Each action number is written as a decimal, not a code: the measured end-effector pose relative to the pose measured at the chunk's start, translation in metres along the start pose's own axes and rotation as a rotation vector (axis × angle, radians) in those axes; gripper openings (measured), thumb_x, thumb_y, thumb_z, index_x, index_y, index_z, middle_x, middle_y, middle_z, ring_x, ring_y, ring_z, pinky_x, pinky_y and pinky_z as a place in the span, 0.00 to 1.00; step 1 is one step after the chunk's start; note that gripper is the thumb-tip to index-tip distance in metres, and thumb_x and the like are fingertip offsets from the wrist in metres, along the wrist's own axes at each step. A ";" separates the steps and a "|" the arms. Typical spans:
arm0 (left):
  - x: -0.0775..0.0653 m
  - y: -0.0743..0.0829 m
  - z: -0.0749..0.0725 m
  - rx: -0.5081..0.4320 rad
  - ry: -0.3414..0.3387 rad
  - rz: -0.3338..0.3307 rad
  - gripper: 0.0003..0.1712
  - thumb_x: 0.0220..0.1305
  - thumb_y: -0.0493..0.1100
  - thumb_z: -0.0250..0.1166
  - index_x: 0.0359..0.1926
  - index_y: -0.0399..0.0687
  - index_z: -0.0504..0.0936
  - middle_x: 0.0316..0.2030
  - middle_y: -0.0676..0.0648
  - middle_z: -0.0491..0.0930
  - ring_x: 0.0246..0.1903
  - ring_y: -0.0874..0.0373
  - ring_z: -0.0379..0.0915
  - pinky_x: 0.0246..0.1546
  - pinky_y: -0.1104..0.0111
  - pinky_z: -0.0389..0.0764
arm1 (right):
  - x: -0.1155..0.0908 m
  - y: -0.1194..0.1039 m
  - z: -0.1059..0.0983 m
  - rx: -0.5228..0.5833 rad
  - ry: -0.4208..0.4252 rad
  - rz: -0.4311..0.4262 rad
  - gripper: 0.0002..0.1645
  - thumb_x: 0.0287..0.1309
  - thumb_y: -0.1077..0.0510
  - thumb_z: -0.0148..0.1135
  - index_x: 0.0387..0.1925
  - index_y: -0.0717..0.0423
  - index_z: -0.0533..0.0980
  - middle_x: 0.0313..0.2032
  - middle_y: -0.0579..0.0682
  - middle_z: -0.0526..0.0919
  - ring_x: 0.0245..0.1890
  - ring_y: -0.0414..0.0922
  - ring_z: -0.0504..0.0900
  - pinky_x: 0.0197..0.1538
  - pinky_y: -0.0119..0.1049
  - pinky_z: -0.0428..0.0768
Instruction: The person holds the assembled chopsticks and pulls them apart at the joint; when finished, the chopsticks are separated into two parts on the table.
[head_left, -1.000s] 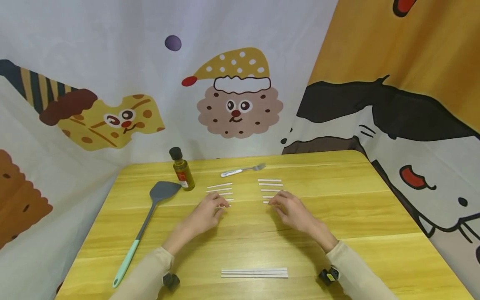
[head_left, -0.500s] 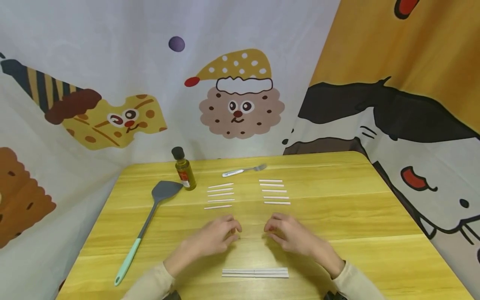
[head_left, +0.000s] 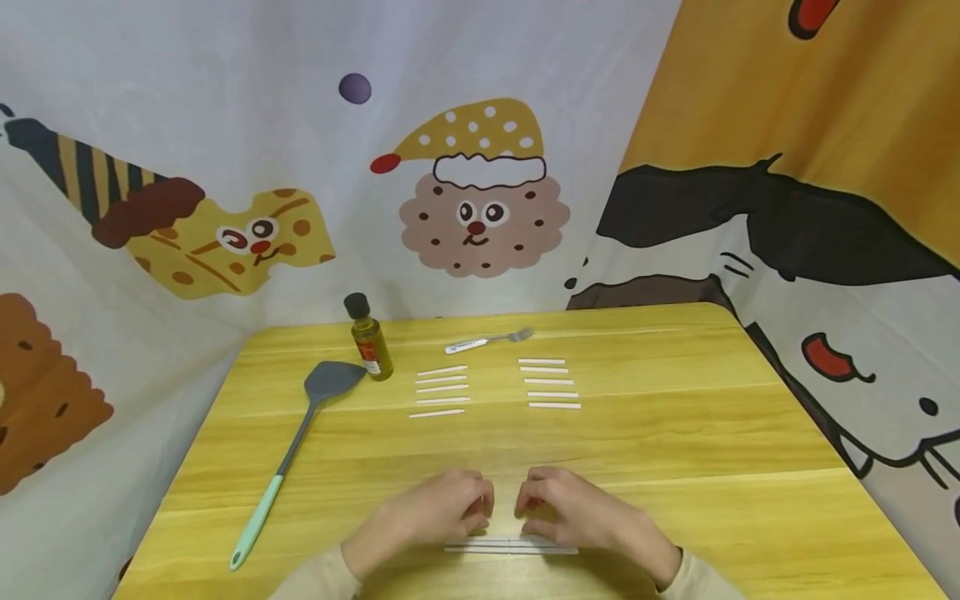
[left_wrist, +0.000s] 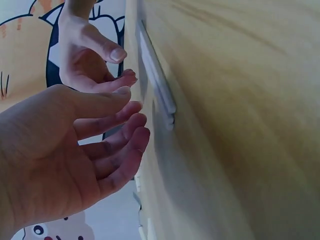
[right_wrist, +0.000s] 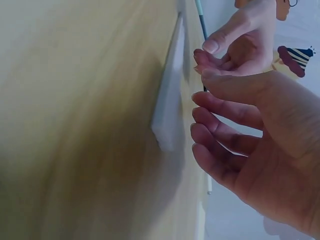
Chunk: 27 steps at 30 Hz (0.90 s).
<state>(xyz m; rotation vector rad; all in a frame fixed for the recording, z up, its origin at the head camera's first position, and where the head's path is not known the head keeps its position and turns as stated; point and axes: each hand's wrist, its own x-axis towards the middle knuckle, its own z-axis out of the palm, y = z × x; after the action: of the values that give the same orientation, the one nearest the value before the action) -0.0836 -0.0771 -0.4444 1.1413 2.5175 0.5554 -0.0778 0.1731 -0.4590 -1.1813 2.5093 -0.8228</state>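
Observation:
My left hand (head_left: 442, 507) and right hand (head_left: 573, 510) hover side by side near the table's front, fingers loosely bent, holding nothing. Just below their fingertips lies a flat bundle of thin white sticks (head_left: 512, 548), laid lengthwise across the table with a seam at its middle. Both wrist views show the left hand (left_wrist: 65, 155) and the right hand (right_wrist: 275, 135) apart from the bundle (left_wrist: 157, 75). Farther back, several short white sticks (head_left: 442, 388) form a left column, and several more short sticks (head_left: 552, 382) form a right column.
A spatula (head_left: 295, 437) with a grey head and mint handle lies on the left. Beside its head stands a dark-capped oil bottle (head_left: 371, 346). A fork (head_left: 487, 341) lies at the back of the wooden table (head_left: 697, 392), before a printed cloth (head_left: 300, 125).
Both hands have drawn back from the two stick columns to above the front bundle, coming closer together. The short sticks they covered now show fully. The front bundle stays in place.

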 end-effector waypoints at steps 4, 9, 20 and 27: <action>0.001 0.002 0.003 0.018 -0.015 0.018 0.05 0.62 0.39 0.70 0.32 0.51 0.81 0.27 0.61 0.72 0.27 0.73 0.63 0.30 0.82 0.70 | 0.000 0.000 0.006 0.002 0.000 -0.014 0.07 0.58 0.59 0.72 0.40 0.52 0.83 0.39 0.40 0.82 0.40 0.30 0.78 0.46 0.24 0.81; 0.002 0.003 0.007 0.021 -0.018 0.032 0.09 0.60 0.36 0.69 0.28 0.52 0.78 0.23 0.62 0.69 0.25 0.73 0.61 0.28 0.82 0.68 | 0.001 0.002 0.011 -0.004 0.010 -0.016 0.06 0.58 0.60 0.71 0.38 0.52 0.82 0.37 0.40 0.82 0.39 0.29 0.77 0.44 0.23 0.81; 0.003 0.003 0.009 0.003 -0.036 0.004 0.12 0.58 0.33 0.68 0.26 0.53 0.76 0.23 0.61 0.69 0.24 0.72 0.61 0.27 0.82 0.68 | 0.000 0.005 0.016 0.007 0.043 -0.049 0.06 0.60 0.58 0.71 0.37 0.51 0.81 0.37 0.40 0.81 0.39 0.29 0.77 0.44 0.22 0.81; 0.004 0.002 0.010 -0.008 -0.045 -0.008 0.11 0.62 0.39 0.70 0.27 0.54 0.76 0.23 0.62 0.69 0.24 0.72 0.62 0.27 0.81 0.68 | -0.001 0.004 0.019 0.043 0.026 -0.051 0.10 0.58 0.51 0.73 0.37 0.50 0.81 0.35 0.38 0.78 0.37 0.28 0.75 0.42 0.21 0.80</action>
<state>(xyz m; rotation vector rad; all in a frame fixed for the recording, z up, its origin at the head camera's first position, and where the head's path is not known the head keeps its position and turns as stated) -0.0803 -0.0703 -0.4524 1.1281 2.4783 0.5311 -0.0719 0.1685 -0.4767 -1.2329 2.4778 -0.9059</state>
